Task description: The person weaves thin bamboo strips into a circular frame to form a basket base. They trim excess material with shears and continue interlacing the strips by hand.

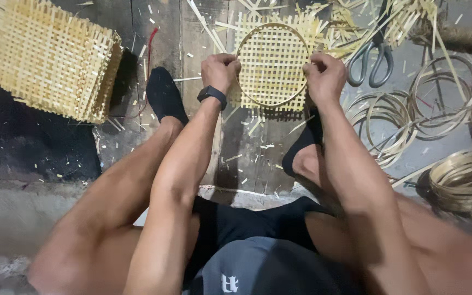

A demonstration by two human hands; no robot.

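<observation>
A woven bamboo mat [271,68] with a thin bamboo hoop [247,41] laid on it is held flat over the floor [247,158], between the feet. The left hand [220,71] is closed on the hoop's left edge, the right hand [324,76] on its right edge. Scissors [375,57] lie just beside the right hand; a stack of woven mats [50,60] sits well apart, left.

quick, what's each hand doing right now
Left hand: closed on the left side of the bamboo hoop.
Right hand: closed on its right side.
</observation>
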